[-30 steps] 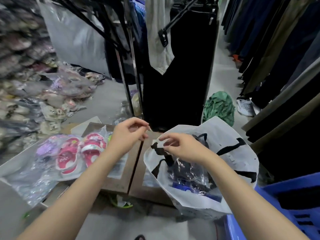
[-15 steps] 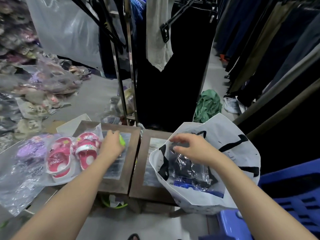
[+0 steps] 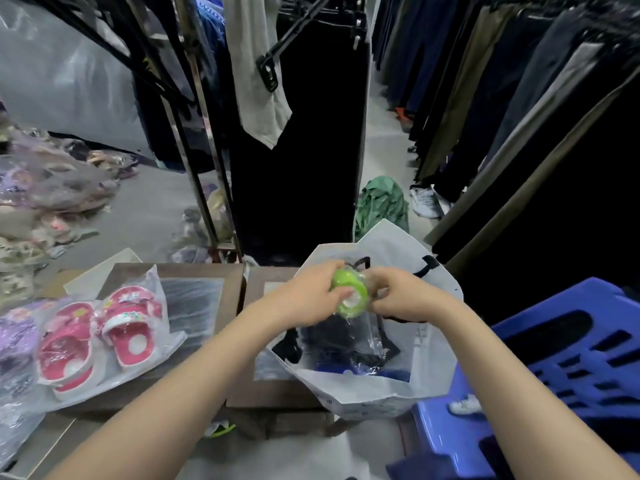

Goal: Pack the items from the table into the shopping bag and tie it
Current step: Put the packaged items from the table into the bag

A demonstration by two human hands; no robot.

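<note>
— So, what have you got in your hands?

— Both of them are on a small green item in clear plastic wrap (image 3: 349, 295). My left hand (image 3: 313, 296) grips it from the left, thumb across the front, and my right hand (image 3: 403, 296) pinches its right side. I can't tell exactly what it is; it looks like a green ring with a white middle.

— Where is it relative to the bag?

— Right over the open mouth of the white shopping bag (image 3: 433, 362), above the things already inside.

— What's inside?

— Dark and blue packets in clear wrap (image 3: 349, 351), lying at the bottom. The bag's black handles (image 3: 427, 265) hang loose at the far rim, untied.

— And the bag stands where?

— On the right one of two brown tables (image 3: 204, 271) pushed together, just beside a blue plastic crate (image 3: 561, 368).

— Anything else on the table?

— On the left one, a pair of pink children's sandals in a plastic bag (image 3: 104, 334), and a purple pair in wrap (image 3: 15, 336) further left at the edge of view.
</note>
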